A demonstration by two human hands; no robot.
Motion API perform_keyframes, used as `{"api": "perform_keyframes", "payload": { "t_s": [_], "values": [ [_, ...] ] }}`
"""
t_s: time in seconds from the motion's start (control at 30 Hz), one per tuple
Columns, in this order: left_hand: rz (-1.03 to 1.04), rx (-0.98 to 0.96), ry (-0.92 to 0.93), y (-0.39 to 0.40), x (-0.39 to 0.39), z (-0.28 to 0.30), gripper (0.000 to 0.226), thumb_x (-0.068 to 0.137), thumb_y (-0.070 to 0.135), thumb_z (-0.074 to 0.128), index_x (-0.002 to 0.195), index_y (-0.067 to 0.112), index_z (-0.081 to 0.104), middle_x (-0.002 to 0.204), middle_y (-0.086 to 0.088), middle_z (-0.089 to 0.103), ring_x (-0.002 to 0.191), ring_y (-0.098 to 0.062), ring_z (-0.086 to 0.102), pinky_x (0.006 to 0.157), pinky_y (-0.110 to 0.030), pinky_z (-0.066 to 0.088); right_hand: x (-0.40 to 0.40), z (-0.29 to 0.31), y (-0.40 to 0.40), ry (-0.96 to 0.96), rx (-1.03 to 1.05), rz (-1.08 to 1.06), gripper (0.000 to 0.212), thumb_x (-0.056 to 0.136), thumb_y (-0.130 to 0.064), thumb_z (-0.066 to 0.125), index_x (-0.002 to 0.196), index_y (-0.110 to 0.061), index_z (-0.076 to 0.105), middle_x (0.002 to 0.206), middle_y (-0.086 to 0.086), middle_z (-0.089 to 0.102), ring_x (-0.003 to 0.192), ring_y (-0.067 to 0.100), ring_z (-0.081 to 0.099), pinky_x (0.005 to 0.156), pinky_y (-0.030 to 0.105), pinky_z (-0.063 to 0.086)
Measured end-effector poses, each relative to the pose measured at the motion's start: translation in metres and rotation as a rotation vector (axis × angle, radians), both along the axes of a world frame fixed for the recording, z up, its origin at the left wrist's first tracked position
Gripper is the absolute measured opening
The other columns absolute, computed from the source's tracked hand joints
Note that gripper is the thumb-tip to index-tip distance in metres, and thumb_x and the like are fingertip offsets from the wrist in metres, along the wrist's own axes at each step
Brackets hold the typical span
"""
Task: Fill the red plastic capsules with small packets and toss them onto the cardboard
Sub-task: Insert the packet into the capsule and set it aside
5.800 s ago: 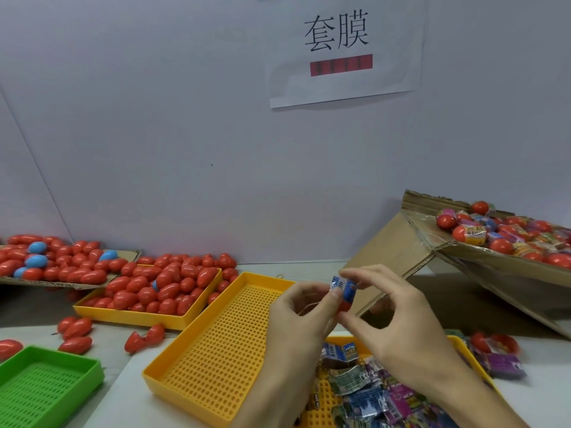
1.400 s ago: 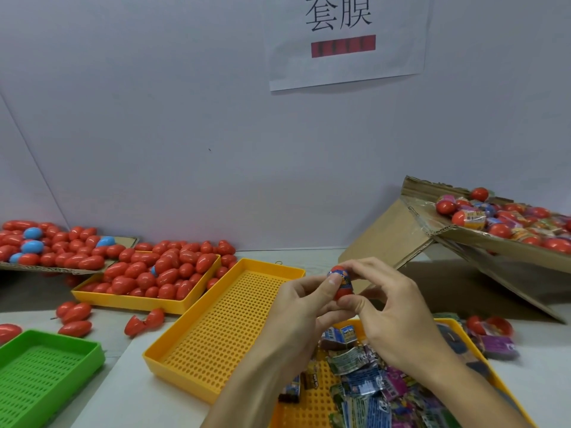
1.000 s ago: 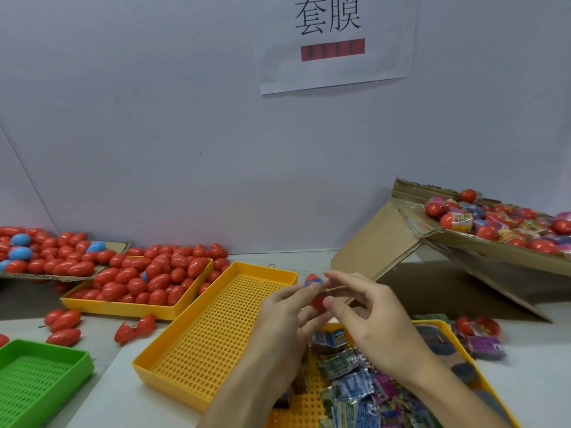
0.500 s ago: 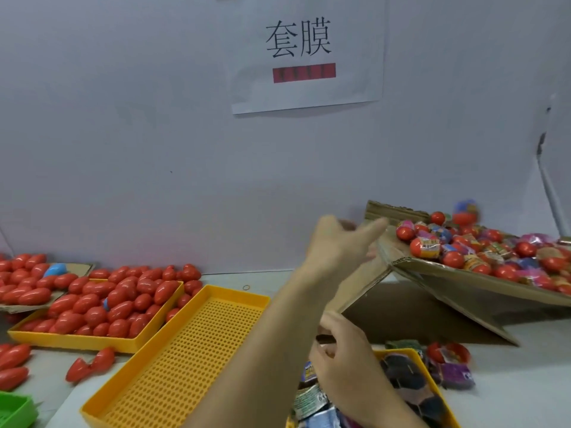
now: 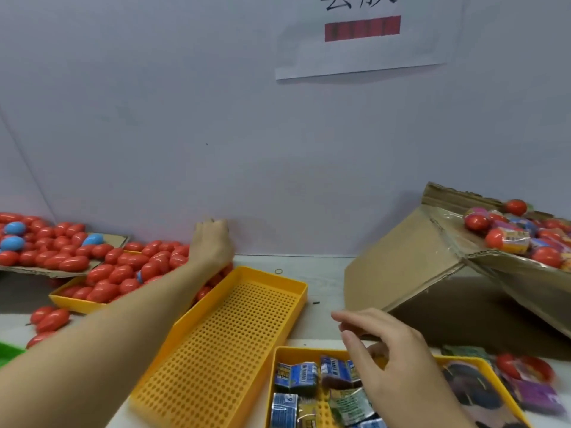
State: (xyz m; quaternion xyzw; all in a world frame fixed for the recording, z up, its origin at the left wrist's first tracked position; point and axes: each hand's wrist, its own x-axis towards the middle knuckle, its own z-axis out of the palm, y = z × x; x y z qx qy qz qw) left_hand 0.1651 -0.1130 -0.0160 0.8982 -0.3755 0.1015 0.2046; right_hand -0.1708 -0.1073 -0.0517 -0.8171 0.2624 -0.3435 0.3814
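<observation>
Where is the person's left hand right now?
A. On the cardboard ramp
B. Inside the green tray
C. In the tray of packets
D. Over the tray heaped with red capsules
D: the left hand reaches across the empty yellow tray to the far yellow tray piled with red capsules.

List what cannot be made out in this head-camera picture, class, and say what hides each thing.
1. Left hand: fingertips face away, hidden by the hand itself; whether it grips a red capsule is unclear.
2. Paper sign: its characters are cut off by the top edge.
3. Packets: print is too small and blurred.
4. Right hand: covers part of the packet tray.
</observation>
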Motion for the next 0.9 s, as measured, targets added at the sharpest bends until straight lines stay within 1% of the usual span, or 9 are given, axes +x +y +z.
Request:
{"api": "perform_keyframes", "payload": {
  "t_s": [0.17,0.3,0.47,0.57,0.63,0.73,0.77,0.83,0.9],
  "values": [
    [0.015,0.224,0.054,-0.017,0.02,-0.005,0.029,0.088,0.008,0.058,0.116,0.003,0.062,0.121,-0.02,0.062,0.114,-0.037,0.058,0.091,-0.043,0.052,0.001,-0.002,-0.002,0.006,-0.036,0.008,0.035,0.093,-0.016,0.064,0.1,-0.051,0.061,0.101,-0.033,0.059,0.101,-0.006,0.058,0.072,0.019,0.055],
    [0.044,0.279,0.085,-0.023,0.018,-0.012,0.029,0.087,0.006,0.059,0.116,0.004,0.061,0.123,-0.019,0.061,0.115,-0.038,0.058,0.094,-0.047,0.053,0.002,0.0,-0.002,0.008,-0.034,0.017,0.033,0.094,-0.018,0.063,0.099,-0.051,0.062,0.102,-0.033,0.058,0.101,-0.006,0.057,0.071,0.016,0.053],
    [0.076,0.292,-0.053,-0.022,0.008,-0.007,0.032,0.092,0.008,0.057,0.124,0.004,0.056,0.128,-0.02,0.058,0.12,-0.04,0.054,0.093,-0.046,0.05,-0.002,0.001,-0.002,0.019,-0.034,-0.017,0.029,0.095,-0.019,0.061,0.095,-0.048,0.064,0.095,-0.032,0.062,0.095,-0.005,0.058,0.072,0.02,0.052],
    [0.018,0.234,-0.04,-0.018,-0.007,0.006,0.025,0.094,0.011,0.059,0.116,0.001,0.059,0.121,-0.022,0.061,0.115,-0.04,0.056,0.092,-0.046,0.052,-0.005,-0.001,-0.002,0.063,-0.004,-0.057,0.026,0.096,-0.023,0.059,0.09,-0.048,0.065,0.087,-0.031,0.066,0.087,0.001,0.06,0.066,0.016,0.046],
    [-0.05,0.163,-0.009,-0.012,-0.025,0.02,0.016,0.094,0.017,0.061,0.099,0.001,0.06,0.112,-0.023,0.064,0.107,-0.04,0.058,0.085,-0.044,0.052,-0.009,0.0,-0.002,0.112,0.014,-0.062,0.024,0.096,-0.025,0.059,0.087,-0.046,0.068,0.083,-0.025,0.069,0.086,0.003,0.058,0.068,0.014,0.041],
    [-0.164,0.039,0.06,0.003,-0.067,0.041,0.033,0.093,0.024,0.064,0.071,0.005,0.049,0.089,-0.02,0.062,0.089,-0.038,0.06,0.066,-0.04,0.044,-0.017,0.008,-0.003,0.127,-0.031,-0.081,0.023,0.093,-0.023,0.059,0.079,-0.037,0.071,0.074,-0.015,0.068,0.077,0.005,0.061,0.06,0.016,0.045],
    [-0.196,-0.02,0.084,0.009,-0.084,0.047,0.032,0.092,0.025,0.066,0.073,0.004,0.052,0.089,-0.019,0.062,0.085,-0.036,0.059,0.064,-0.038,0.044,-0.02,0.012,-0.003,0.142,-0.053,-0.079,0.024,0.092,-0.023,0.059,0.076,-0.034,0.071,0.071,-0.014,0.067,0.075,0.005,0.06,0.059,0.016,0.046],
    [-0.244,-0.133,0.145,0.022,-0.118,0.059,0.025,0.091,0.026,0.068,0.092,0.003,0.059,0.094,-0.014,0.061,0.087,-0.031,0.058,0.071,-0.037,0.048,-0.023,0.02,-0.002,0.212,-0.075,-0.035,0.024,0.091,-0.026,0.058,0.071,-0.03,0.071,0.068,-0.015,0.065,0.072,0.002,0.059,0.057,0.016,0.044],
    [-0.278,-0.252,0.235,0.036,-0.151,0.067,0.025,0.089,0.027,0.069,0.1,0.008,0.059,0.098,-0.01,0.061,0.09,-0.029,0.06,0.077,-0.038,0.053,-0.024,0.025,0.002,0.307,-0.07,0.036,0.024,0.089,-0.034,0.06,0.068,-0.026,0.07,0.065,-0.01,0.064,0.065,0.003,0.056,0.055,0.022,0.043]
  ]
}}
